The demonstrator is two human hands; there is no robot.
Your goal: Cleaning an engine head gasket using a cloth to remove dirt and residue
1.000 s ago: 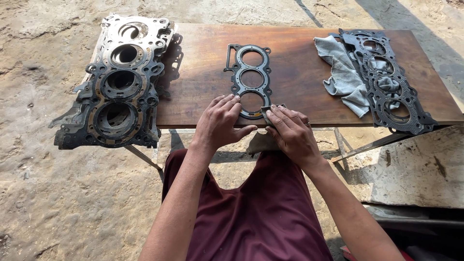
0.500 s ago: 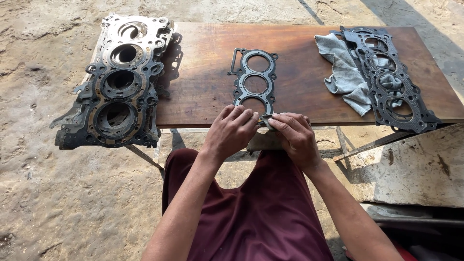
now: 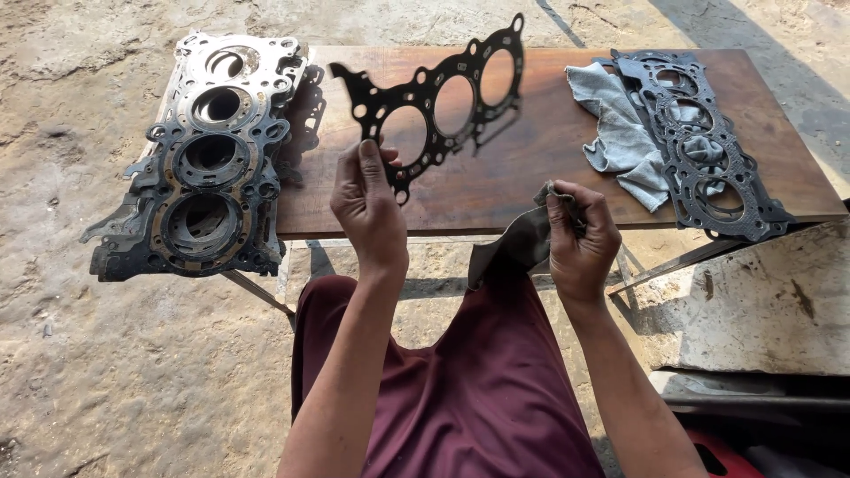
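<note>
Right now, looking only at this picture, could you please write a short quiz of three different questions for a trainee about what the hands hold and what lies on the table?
1. True or false: the black gasket lies flat on the wooden table.
2. Which hand holds the dark rag?
A. left hand
B. right hand
C. neither
3. Fill in: the grey cloth lies on the table, partly under another ____.

Key:
1. False; the left hand holds it lifted above the table.
2. B.
3. gasket.
</note>
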